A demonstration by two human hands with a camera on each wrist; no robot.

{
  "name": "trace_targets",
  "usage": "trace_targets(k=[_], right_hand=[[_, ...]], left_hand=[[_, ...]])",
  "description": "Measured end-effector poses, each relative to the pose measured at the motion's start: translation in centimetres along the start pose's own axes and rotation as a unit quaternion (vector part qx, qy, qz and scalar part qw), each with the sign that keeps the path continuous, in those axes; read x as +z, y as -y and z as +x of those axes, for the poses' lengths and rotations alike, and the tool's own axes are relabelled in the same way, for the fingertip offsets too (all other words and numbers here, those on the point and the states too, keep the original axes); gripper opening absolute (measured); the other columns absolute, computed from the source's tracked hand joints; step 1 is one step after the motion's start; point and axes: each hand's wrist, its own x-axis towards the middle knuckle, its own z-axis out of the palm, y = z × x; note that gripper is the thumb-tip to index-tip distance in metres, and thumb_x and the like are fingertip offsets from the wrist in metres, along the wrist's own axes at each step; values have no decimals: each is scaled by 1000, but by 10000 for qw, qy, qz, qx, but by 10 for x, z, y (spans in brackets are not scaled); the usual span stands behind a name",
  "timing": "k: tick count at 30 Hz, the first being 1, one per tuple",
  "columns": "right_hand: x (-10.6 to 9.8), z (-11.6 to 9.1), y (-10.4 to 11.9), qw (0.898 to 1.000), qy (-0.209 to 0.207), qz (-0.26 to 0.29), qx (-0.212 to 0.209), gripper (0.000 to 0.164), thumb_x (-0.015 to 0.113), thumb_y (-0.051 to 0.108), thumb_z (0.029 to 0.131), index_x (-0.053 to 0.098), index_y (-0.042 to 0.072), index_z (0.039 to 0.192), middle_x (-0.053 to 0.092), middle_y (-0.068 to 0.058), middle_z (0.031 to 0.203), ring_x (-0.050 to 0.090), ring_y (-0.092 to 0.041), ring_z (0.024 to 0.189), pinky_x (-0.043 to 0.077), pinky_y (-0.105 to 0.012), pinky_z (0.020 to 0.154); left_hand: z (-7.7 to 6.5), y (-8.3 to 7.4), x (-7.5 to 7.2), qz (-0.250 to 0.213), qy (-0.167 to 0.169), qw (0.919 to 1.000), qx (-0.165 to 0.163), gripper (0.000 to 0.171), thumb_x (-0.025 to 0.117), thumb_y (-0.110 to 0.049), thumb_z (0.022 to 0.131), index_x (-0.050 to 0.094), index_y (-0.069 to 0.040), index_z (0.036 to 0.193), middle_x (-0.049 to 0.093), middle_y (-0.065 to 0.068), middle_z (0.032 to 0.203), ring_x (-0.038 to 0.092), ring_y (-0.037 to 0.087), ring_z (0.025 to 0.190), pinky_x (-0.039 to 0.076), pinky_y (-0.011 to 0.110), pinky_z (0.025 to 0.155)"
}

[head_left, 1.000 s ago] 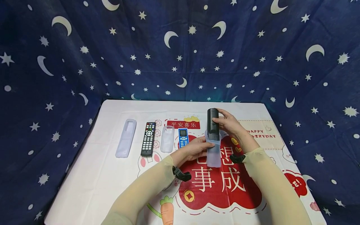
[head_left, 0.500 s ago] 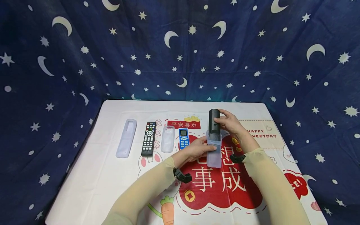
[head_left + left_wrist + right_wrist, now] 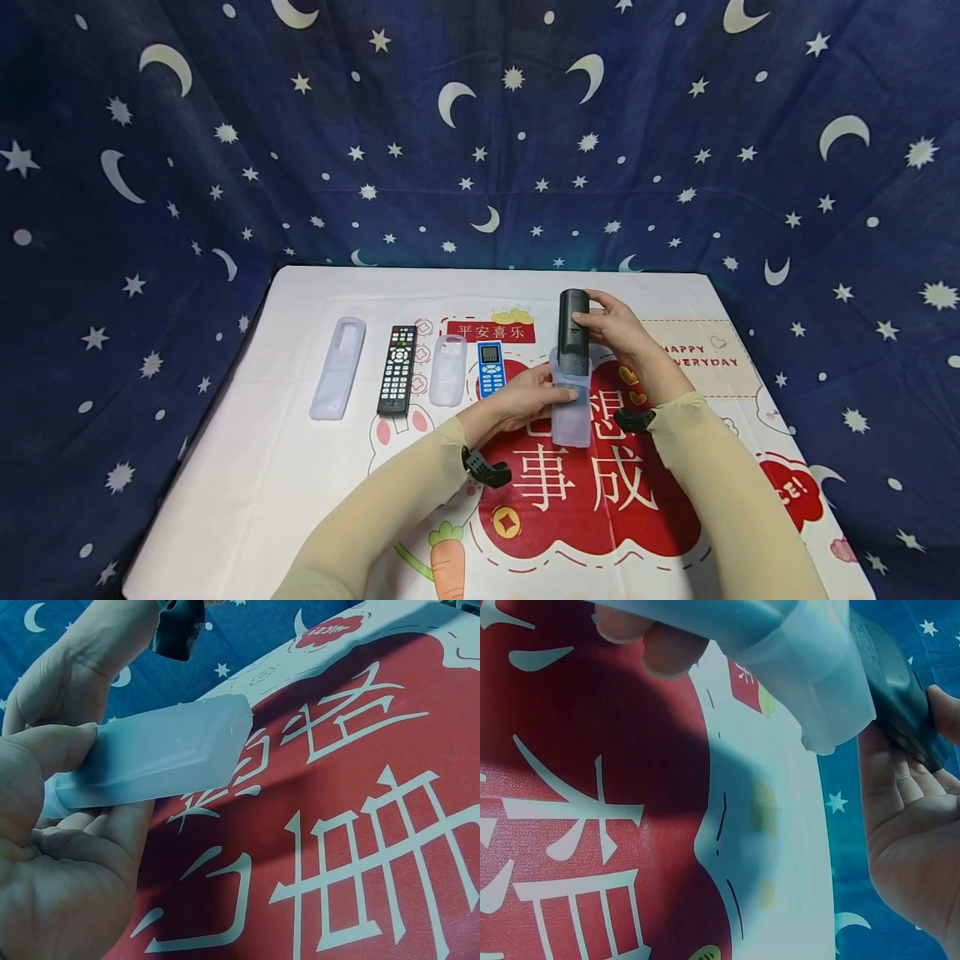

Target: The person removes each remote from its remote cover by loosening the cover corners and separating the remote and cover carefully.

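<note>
A black remote control [image 3: 572, 350], back side up, is partly inside a translucent silicone cover [image 3: 572, 427]. My left hand [image 3: 527, 398] grips the cover around its middle, thumb on top. In the left wrist view the cover [image 3: 180, 746] points its closed end away from the palm, and fingers support it from below. Around the bare far end of the remote, my right hand [image 3: 615, 332] keeps its grip. The right wrist view shows the remote [image 3: 889, 675] emerging from the folded-back mouth of the cover [image 3: 817, 675], with the right hand [image 3: 915, 832] holding it.
To the left lie a long translucent cover [image 3: 337, 371], a black remote [image 3: 396, 371] with buttons up, a short translucent cover [image 3: 447, 371] and a small blue remote [image 3: 491, 375] near the left hand. A starry curtain [image 3: 480, 167] stands behind the table [image 3: 247, 467].
The remote and cover have shifted slightly to the right. My left thumb has moved a little down the cover. The right hand keeps its grip; the last half second shows almost no movement.
</note>
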Motion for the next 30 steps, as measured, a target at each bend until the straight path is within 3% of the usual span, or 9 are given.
trace_targets(k=[9,19,30], right_hand=[[-1,1,-1,9999,-34,-62,-84,68,66,15,101,32,8,159,59,-18,127,68,-16,96,53,-34,92],[4,3,-1,9998,42,-135,-143,68,66,16,101,32,9,159,55,-27,137,68,-16,97,53,-40,96],[4,0,-1,9999,139,-51,-44,68,65,16,102,30,11,160,50,-30,140,69,-14,93,53,-40,96]], left_hand=[[2,4,-1,-89,47,9999,-19,53,62,0,100,44,-5,149,67,16,125,67,29,113,56,46,95],[1,7,-2,-125,-174,9998,-5,57,63,2,97,43,-9,149,67,16,125,66,29,113,56,47,95],[1,6,-3,-152,-88,9998,6,64,61,9,96,40,-11,153,65,16,131,64,29,115,55,48,96]])
